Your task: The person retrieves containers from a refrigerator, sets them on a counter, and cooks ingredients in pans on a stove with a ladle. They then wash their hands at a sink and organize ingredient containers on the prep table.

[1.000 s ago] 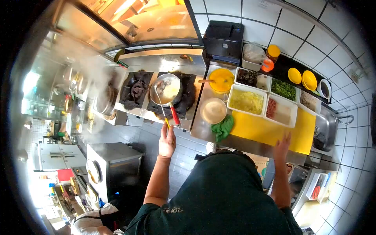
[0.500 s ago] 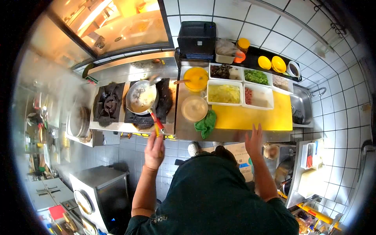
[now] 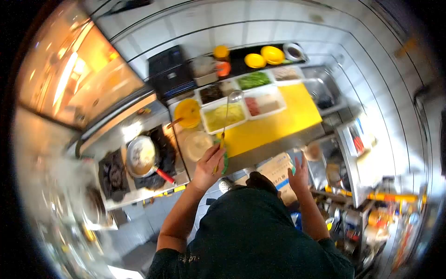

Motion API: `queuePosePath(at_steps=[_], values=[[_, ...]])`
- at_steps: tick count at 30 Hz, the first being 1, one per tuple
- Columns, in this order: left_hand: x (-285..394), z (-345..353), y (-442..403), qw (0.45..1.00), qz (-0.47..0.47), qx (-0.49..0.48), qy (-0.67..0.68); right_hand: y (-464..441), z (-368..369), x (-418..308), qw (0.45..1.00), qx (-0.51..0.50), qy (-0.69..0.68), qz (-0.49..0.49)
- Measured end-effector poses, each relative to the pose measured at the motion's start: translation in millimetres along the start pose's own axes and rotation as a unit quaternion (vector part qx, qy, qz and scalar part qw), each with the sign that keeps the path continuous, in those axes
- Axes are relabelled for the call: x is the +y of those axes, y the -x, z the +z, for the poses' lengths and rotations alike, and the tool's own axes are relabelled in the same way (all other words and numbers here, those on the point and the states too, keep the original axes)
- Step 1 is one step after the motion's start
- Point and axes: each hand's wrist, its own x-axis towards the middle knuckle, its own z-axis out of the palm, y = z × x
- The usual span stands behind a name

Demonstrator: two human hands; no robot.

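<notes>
My left hand (image 3: 209,166) is closed round the yellow handle of a long metal ladle (image 3: 236,96). The ladle's bowl is over the white containers, where shredded pale green vegetable (image 3: 225,117) and chopped pink meat (image 3: 252,106) lie in separate tubs; whether it touches them I cannot tell. Beneath that hand a green cloth (image 3: 226,163) is partly hidden. My right hand (image 3: 298,174) hangs in front of the counter edge, fingers spread, holding nothing. On the stove, a red-handled pan (image 3: 141,157) holds pale food in liquid.
A yellow bowl of beaten egg (image 3: 187,113) and a round pale container (image 3: 198,145) stand left of the tubs. The yellow cutting board (image 3: 265,132) spans the counter. At right is a steel sink (image 3: 320,86); chopped greens (image 3: 253,80) sit in the back row.
The view has turned. My left hand has carried the ladle from over the pan rightward to the vegetable tubs. The pan stays on the stove, and my right hand remains open.
</notes>
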Motion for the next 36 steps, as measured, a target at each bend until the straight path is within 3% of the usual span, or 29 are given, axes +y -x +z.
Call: queuePosePath(at_steps=[3, 5, 7, 8, 12, 19, 23, 30, 33, 36], values=[[8, 26, -7, 0.997, 0.014, 0.006, 0.080, 28, -10, 0, 0.996, -0.005, -0.008, 0.083], [15, 45, -14, 0.984, 0.012, 0.005, 0.175, 48, 17, 28, 0.995, 0.047, 0.024, 0.089], [42, 65, -23, 0.934, -0.073, -0.006, 0.350, 61, 10, 30, 0.993, 0.055, 0.047, 0.096], [54, 70, -28, 0.897, -0.120, -0.012, 0.425, 66, 10, 34, 0.992, 0.071, -0.003, 0.107], [101, 90, -58, 0.867, -0.201, -0.111, 0.442, 77, 17, 67, 0.985, 0.093, -0.032, 0.141], [195, 198, -117, 0.831, -0.182, -0.228, 0.473, 88, 4, 153, 0.971, 0.074, -0.076, 0.213], [263, 298, -151, 0.807, -0.056, -0.308, 0.500, 118, -23, 212, 0.951, 0.085, -0.121, 0.271], [380, 461, -180, 0.821, 0.286, -0.355, 0.343, 192, -55, 304, 0.905, 0.124, -0.119, 0.389], [406, 502, -179, 0.796, 0.350, -0.454, 0.193, 220, -54, 324, 0.881, 0.124, -0.104, 0.444], [418, 527, -180, 0.783, 0.371, -0.466, 0.181, 242, -36, 340, 0.871, 0.133, -0.104, 0.462]])
